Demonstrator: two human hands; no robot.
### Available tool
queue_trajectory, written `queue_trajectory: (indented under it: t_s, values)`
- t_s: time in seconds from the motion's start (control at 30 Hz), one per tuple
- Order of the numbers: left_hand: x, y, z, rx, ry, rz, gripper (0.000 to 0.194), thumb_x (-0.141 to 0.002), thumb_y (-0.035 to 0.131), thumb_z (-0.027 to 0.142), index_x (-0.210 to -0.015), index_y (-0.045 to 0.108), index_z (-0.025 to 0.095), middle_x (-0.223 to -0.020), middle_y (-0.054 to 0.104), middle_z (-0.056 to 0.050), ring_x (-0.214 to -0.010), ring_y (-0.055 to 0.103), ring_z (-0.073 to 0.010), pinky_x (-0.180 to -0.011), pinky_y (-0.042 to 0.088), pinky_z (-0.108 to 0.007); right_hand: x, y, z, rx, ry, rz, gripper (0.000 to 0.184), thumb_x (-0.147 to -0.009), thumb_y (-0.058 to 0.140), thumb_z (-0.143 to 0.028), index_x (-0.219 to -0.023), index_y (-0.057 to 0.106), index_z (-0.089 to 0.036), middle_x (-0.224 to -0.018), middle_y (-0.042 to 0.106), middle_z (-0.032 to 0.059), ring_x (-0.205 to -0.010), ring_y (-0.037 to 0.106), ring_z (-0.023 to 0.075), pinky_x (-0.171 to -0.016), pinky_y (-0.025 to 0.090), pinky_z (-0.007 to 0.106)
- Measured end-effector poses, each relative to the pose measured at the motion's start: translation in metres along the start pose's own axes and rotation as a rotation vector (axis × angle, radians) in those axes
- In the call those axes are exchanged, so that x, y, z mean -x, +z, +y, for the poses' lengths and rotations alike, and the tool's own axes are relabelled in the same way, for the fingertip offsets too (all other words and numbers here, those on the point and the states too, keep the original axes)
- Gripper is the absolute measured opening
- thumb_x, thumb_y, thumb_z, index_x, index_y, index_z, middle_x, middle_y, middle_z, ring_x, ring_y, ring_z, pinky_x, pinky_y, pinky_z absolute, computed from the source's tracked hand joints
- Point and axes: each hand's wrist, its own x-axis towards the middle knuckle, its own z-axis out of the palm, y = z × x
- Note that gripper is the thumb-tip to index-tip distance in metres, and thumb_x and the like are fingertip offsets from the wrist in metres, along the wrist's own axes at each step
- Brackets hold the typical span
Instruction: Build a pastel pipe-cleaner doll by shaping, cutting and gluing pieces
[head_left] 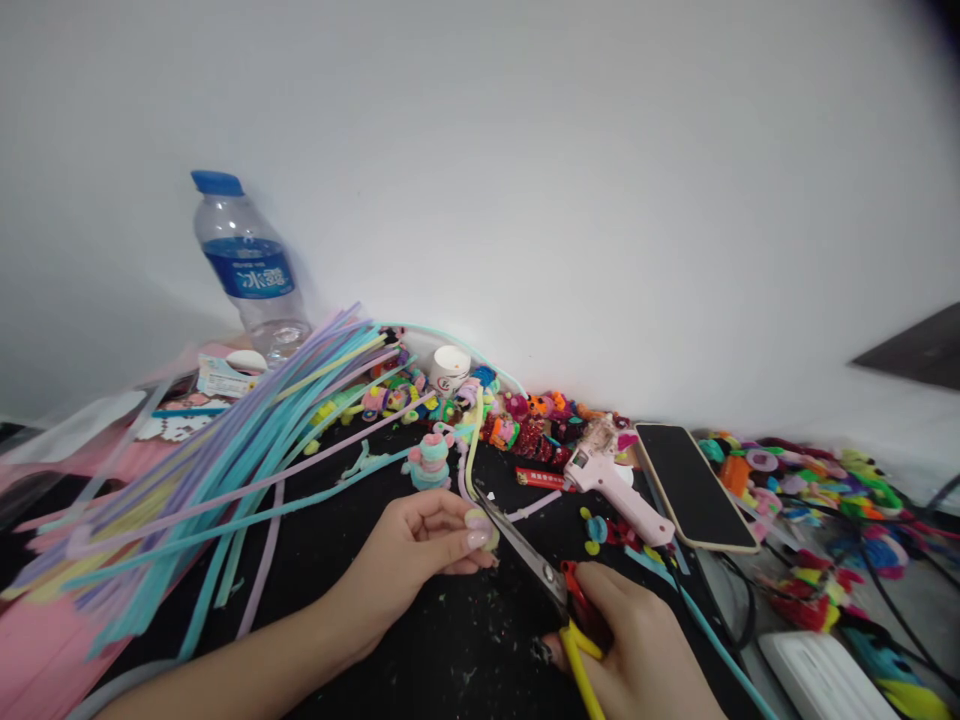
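My left hand [431,545] pinches a small pale yellow fuzzy piece [491,541] of pipe cleaner between thumb and fingers. A pale yellow pipe cleaner stem [473,450] rises just beyond the fingertips. Wrapped round the red and yellow handles, my right hand [634,635] grips a pair of scissors [525,553]. Their blade tips reach the foot of the yellow stem beside my left fingers; whether the blades are fully closed on it I cannot tell. Just behind my left hand stands a small pink and turquoise pipe cleaner figure [430,462].
A bundle of pastel pipe cleaners [247,450] spreads at left, before a water bottle [251,265]. Colourful fuzzy figures [517,430] and a paper cup [450,370] line the wall. A pink glue gun [619,490], phone [697,485], cables and white box [821,675] lie right.
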Motion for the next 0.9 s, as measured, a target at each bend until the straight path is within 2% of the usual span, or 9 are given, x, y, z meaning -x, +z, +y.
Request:
queue_trajectory:
  t_s: [0.1, 0.2, 0.27, 0.33, 0.4, 0.57, 0.7, 0.9]
  values:
    - [0.001, 0.000, 0.000, -0.012, -0.012, -0.003, 0.013, -0.069, 0.070, 0.023, -0.076, 0.064, 0.015, -0.070, 0.070, 0.000, -0.067, 0.066, -0.0128, -0.063, 0.049, -0.019, 0.000, 0.001, 0.004, -0.001, -0.017, 0.023, 0.027, -0.072, 0.057, -0.036, -0.062, 0.037, -0.022, -0.063, 0.053, -0.0001, -0.052, 0.047, 0.0145, -0.048, 0.032, 0.023]
    - [0.000, -0.001, -0.001, -0.005, -0.021, -0.011, 0.015, -0.070, 0.069, 0.025, -0.081, 0.064, 0.016, -0.077, 0.070, -0.001, -0.072, 0.067, -0.0140, -0.066, 0.049, -0.020, 0.001, -0.001, 0.009, -0.025, -0.020, 0.086, 0.021, -0.071, 0.056, -0.033, -0.066, 0.038, -0.022, -0.062, 0.053, -0.0006, -0.052, 0.047, 0.0153, -0.048, 0.034, 0.024]
    - [0.000, -0.002, -0.002, 0.004, -0.009, -0.016, 0.016, -0.070, 0.069, 0.026, -0.083, 0.064, 0.017, -0.079, 0.070, -0.001, -0.076, 0.067, -0.0151, -0.069, 0.049, -0.021, 0.002, -0.002, 0.013, -0.060, -0.031, 0.146, 0.019, -0.070, 0.057, -0.030, -0.075, 0.041, -0.022, -0.068, 0.055, 0.0007, -0.057, 0.051, 0.0171, -0.051, 0.038, 0.025]
    - [-0.001, -0.002, -0.002, 0.008, 0.000, -0.017, 0.016, -0.071, 0.069, 0.027, -0.083, 0.065, 0.017, -0.080, 0.070, -0.001, -0.080, 0.067, -0.0160, -0.072, 0.049, -0.022, 0.003, -0.004, 0.015, -0.090, -0.045, 0.193, 0.027, -0.068, 0.057, -0.030, -0.087, 0.042, -0.021, -0.077, 0.058, 0.0037, -0.065, 0.054, 0.0197, -0.056, 0.041, 0.026]
    - [-0.002, -0.001, -0.002, 0.006, -0.005, -0.019, 0.017, -0.071, 0.068, 0.027, -0.085, 0.065, 0.016, -0.081, 0.070, -0.002, -0.083, 0.066, -0.0168, -0.075, 0.049, -0.023, 0.002, -0.006, 0.014, -0.086, -0.023, 0.171, 0.028, -0.068, 0.057, -0.030, -0.089, 0.042, -0.021, -0.079, 0.059, 0.0043, -0.066, 0.055, 0.0203, -0.057, 0.042, 0.027]
    - [-0.001, 0.000, 0.002, -0.073, 0.009, -0.050, 0.018, -0.074, 0.065, 0.028, -0.086, 0.067, 0.015, -0.085, 0.068, -0.004, -0.085, 0.065, -0.0185, -0.076, 0.050, -0.025, -0.001, -0.010, 0.005, -0.039, 0.035, 0.007, 0.017, -0.067, 0.059, -0.030, -0.078, 0.050, -0.021, -0.076, 0.059, 0.0028, -0.063, 0.053, 0.0193, -0.056, 0.038, 0.027]
    - [0.000, 0.000, 0.002, -0.117, 0.031, -0.068, 0.015, -0.074, 0.064, 0.025, -0.084, 0.067, 0.014, -0.082, 0.069, -0.004, -0.082, 0.065, -0.0173, -0.075, 0.050, -0.025, -0.002, -0.009, 0.003, -0.046, 0.041, -0.014, 0.017, -0.066, 0.062, -0.031, -0.073, 0.050, -0.021, -0.076, 0.059, 0.0025, -0.062, 0.051, 0.0178, -0.054, 0.034, 0.025]
    - [-0.003, -0.001, -0.001, -0.037, 0.073, -0.040, 0.015, -0.070, 0.068, 0.019, -0.082, 0.060, 0.017, -0.075, 0.067, 0.001, -0.072, 0.066, -0.0144, -0.068, 0.050, -0.023, -0.003, -0.007, 0.004, -0.050, 0.037, -0.028, 0.019, -0.066, 0.063, -0.032, -0.073, 0.049, -0.021, -0.073, 0.058, 0.0007, -0.061, 0.048, 0.0168, -0.053, 0.030, 0.024]
